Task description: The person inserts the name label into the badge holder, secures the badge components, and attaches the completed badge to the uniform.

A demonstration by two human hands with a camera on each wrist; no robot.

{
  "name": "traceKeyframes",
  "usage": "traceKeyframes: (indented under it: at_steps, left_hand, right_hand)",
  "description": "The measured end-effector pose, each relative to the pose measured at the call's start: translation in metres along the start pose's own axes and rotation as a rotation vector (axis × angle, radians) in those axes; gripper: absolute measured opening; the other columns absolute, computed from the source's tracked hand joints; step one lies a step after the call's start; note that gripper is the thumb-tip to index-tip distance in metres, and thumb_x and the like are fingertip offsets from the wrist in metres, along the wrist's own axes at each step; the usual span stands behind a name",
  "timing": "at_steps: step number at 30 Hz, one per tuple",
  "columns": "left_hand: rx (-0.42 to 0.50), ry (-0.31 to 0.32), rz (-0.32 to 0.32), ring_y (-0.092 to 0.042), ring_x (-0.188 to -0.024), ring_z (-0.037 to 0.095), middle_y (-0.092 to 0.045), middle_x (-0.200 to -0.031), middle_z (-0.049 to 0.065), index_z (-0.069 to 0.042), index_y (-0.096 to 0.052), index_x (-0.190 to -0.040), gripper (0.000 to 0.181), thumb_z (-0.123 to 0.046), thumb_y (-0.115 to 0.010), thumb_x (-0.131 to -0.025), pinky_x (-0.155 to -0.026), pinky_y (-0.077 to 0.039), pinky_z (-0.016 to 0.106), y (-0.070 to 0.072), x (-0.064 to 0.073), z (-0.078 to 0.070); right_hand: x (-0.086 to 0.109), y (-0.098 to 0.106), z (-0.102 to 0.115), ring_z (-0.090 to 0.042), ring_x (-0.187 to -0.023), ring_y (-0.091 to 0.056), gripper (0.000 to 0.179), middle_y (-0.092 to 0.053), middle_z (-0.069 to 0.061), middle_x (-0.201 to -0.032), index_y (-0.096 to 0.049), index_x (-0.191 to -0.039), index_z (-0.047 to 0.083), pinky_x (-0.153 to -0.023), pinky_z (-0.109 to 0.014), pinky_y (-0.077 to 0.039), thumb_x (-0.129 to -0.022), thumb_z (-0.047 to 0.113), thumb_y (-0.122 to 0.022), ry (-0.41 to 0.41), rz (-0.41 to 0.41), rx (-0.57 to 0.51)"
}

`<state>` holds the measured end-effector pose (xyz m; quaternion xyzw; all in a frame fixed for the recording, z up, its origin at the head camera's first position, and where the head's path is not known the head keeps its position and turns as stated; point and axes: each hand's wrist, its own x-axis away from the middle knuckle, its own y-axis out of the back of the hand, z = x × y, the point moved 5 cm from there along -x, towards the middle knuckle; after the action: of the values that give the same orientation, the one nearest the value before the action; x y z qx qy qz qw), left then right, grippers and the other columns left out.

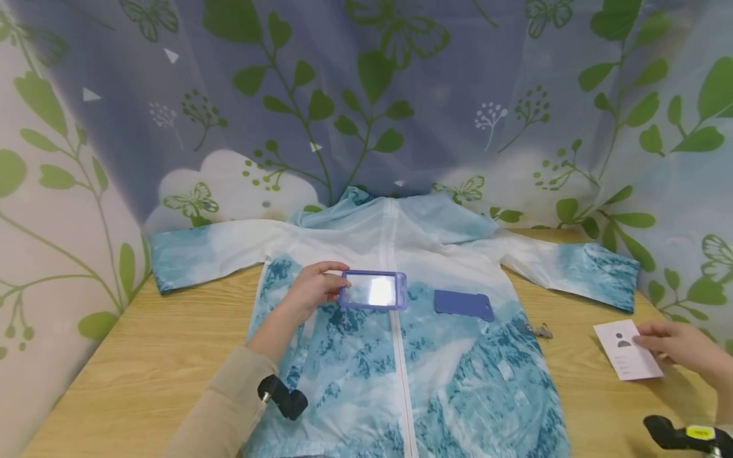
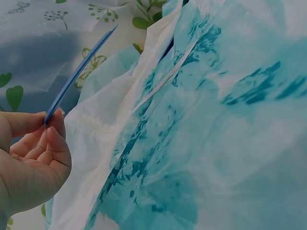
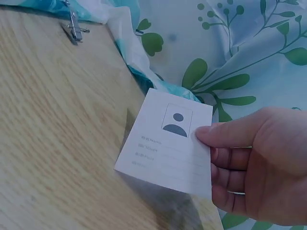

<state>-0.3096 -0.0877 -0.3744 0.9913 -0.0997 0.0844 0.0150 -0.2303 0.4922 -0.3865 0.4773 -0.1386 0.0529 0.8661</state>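
Observation:
My left hand (image 1: 311, 291) pinches the left end of a badge holder (image 1: 372, 290) with a purple-blue frame and a clear, shiny window. In the left wrist view the badge holder (image 2: 79, 72) appears edge-on, between thumb and fingers. At the far right, my right hand (image 1: 684, 346) grips a white name card (image 1: 628, 353) by its right side, thumb on top. The card (image 3: 168, 148) shows a dark person icon and printed lines in the right wrist view. A flat purple-blue panel (image 1: 464, 305) lies on the blue and white jacket (image 1: 343, 381), right of the zipper.
The jacket is spread over a wooden table (image 1: 172, 369), its sleeves (image 1: 229, 248) out to both sides. A small metal clip (image 1: 543, 331) lies by the jacket's right edge. Leaf-patterned curtains (image 1: 435, 95) hang behind and along the sides.

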Motion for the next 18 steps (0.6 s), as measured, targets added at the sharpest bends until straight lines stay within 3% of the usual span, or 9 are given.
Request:
traceKeyframes:
  at_steps: [9,18]
  left_hand:
    - [-0.015,0.005,-0.003,-0.053,-0.064,0.014,-0.063,-0.093,0.012,-0.001,-0.057,-0.120,0.029,-0.006,-0.056,-0.091,-0.065,-0.047,0.027,0.001,0.000,0.002]
    - [-0.012,-0.008,0.004,-0.053,-0.064,0.013,-0.064,-0.091,0.010,0.000,-0.057,-0.121,0.030,-0.006,-0.056,-0.091,-0.066,-0.047,0.028,0.001,0.000,0.001]
  right_hand:
    - [0.005,0.000,0.023,-0.016,-0.078,-0.056,0.049,-0.061,-0.008,-0.094,-0.044,-0.117,-0.022,-0.067,-0.036,-0.048,-0.099,0.024,-0.044,0.046,0.001,-0.060]
    - [0.003,-0.006,0.040,-0.006,-0.074,-0.051,0.048,-0.056,-0.001,-0.093,-0.045,-0.117,-0.018,-0.067,-0.031,-0.049,-0.099,0.026,-0.044,0.112,-0.037,-0.141]
